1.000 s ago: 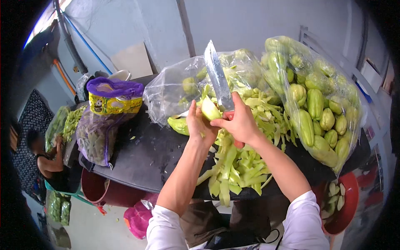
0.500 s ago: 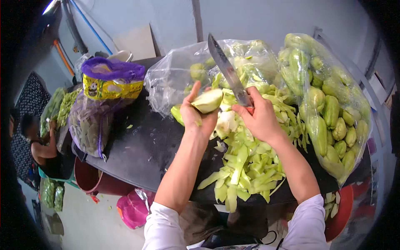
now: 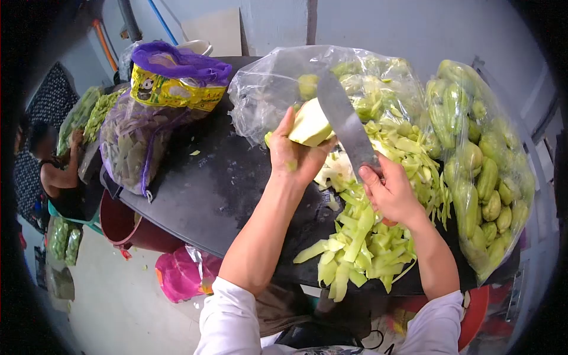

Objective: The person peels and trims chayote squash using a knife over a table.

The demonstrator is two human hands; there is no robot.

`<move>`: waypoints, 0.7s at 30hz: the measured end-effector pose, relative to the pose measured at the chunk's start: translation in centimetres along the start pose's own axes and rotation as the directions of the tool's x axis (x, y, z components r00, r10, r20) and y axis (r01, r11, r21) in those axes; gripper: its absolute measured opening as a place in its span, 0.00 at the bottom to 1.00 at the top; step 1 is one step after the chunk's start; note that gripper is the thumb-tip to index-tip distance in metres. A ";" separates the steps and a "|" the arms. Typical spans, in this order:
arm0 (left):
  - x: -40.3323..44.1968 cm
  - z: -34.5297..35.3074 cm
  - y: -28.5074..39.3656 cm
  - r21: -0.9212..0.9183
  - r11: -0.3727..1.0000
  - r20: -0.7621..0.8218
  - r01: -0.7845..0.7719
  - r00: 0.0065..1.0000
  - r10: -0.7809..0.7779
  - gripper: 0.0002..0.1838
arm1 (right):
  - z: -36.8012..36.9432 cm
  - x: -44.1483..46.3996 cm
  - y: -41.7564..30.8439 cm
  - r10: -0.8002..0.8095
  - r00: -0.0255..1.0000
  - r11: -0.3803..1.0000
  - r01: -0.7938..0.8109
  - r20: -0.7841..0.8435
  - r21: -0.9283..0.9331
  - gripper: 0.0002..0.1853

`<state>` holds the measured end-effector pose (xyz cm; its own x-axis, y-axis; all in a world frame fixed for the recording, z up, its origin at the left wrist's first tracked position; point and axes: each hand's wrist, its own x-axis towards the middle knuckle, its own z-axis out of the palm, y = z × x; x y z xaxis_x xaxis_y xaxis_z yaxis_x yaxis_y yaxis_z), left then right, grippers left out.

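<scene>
A peeled pale green vegetable point(image 3: 311, 124) rests in my left hand point(image 3: 296, 151), the fingers curled round it. My right hand point(image 3: 390, 189) grips the handle of a large knife point(image 3: 348, 124). The wide blade points up and to the left, beside the vegetable. Below my right hand lies a heap of green peelings point(image 3: 361, 248) on the dark table point(image 3: 201, 195). Behind the hands lies a clear plastic bag point(image 3: 260, 89) with green vegetables in it.
A full bag of green chayotes point(image 3: 488, 171) stands at the right. A purple mesh sack point(image 3: 133, 139) sits at the left. Below the table are a dark red bucket point(image 3: 127, 222), a pink bag point(image 3: 177, 275) and a red basin point(image 3: 475, 316). Another person point(image 3: 59, 171) is at the far left.
The view has shifted. The knife handle has moved away from my left hand, and the blade has come back beside the vegetable. The vegetable has been turned in my left hand.
</scene>
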<state>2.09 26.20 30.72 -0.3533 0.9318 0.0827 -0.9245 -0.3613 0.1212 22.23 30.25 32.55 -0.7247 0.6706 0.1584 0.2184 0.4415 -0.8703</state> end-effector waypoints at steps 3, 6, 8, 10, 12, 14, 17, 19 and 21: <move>-0.7 0.6 -0.1 0.118 0.991 0.067 0.054 0.996 -0.063 0.26 | -0.8 -0.2 0.2 0.032 0.999 0.999 -0.032 -0.024 0.005 0.13; -0.3 0.2 -0.1 0.058 0.998 0.012 -0.017 1.000 0.016 0.26 | -1.2 -0.3 1.2 0.018 1.000 0.998 -0.017 0.023 -0.065 0.12; -0.5 0.3 -0.1 0.066 0.998 -0.016 -0.018 1.000 0.019 0.27 | -0.9 -0.6 1.1 0.006 1.000 0.997 -0.006 0.001 -0.077 0.12; -0.6 0.3 -0.1 0.130 0.989 -0.013 -0.072 0.997 0.074 0.28 | -0.6 -0.8 0.7 -0.007 1.000 0.996 0.005 -0.020 -0.086 0.12; -0.7 0.5 0.1 0.151 0.986 -0.002 -0.071 0.997 0.072 0.28 | -0.6 -1.1 0.1 -0.025 0.999 0.998 0.022 -0.047 -0.052 0.12; -0.6 0.5 0.3 0.174 0.982 0.014 -0.068 0.998 0.067 0.29 | -0.9 -1.4 0.1 -0.038 0.998 0.995 0.034 -0.042 -0.091 0.11; -0.6 0.3 0.4 0.204 0.977 0.065 -0.064 0.997 0.052 0.31 | -1.0 -1.7 0.0 -0.058 0.998 0.989 0.053 -0.025 -0.141 0.11; -1.0 0.8 0.3 0.229 0.968 0.068 -0.105 0.993 0.092 0.32 | -1.0 -1.9 0.2 -0.060 0.998 0.987 0.057 -0.015 -0.153 0.11; -1.0 0.8 0.3 0.233 0.965 0.071 -0.117 0.992 0.103 0.32 | -0.8 -2.1 0.6 -0.096 0.995 0.984 0.089 -0.035 -0.155 0.11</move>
<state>2.30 25.13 31.45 -0.4351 0.8851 0.1651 -0.8181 -0.4653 0.3380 24.42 29.59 32.13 -0.7189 0.6458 0.2573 0.2517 0.5869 -0.7696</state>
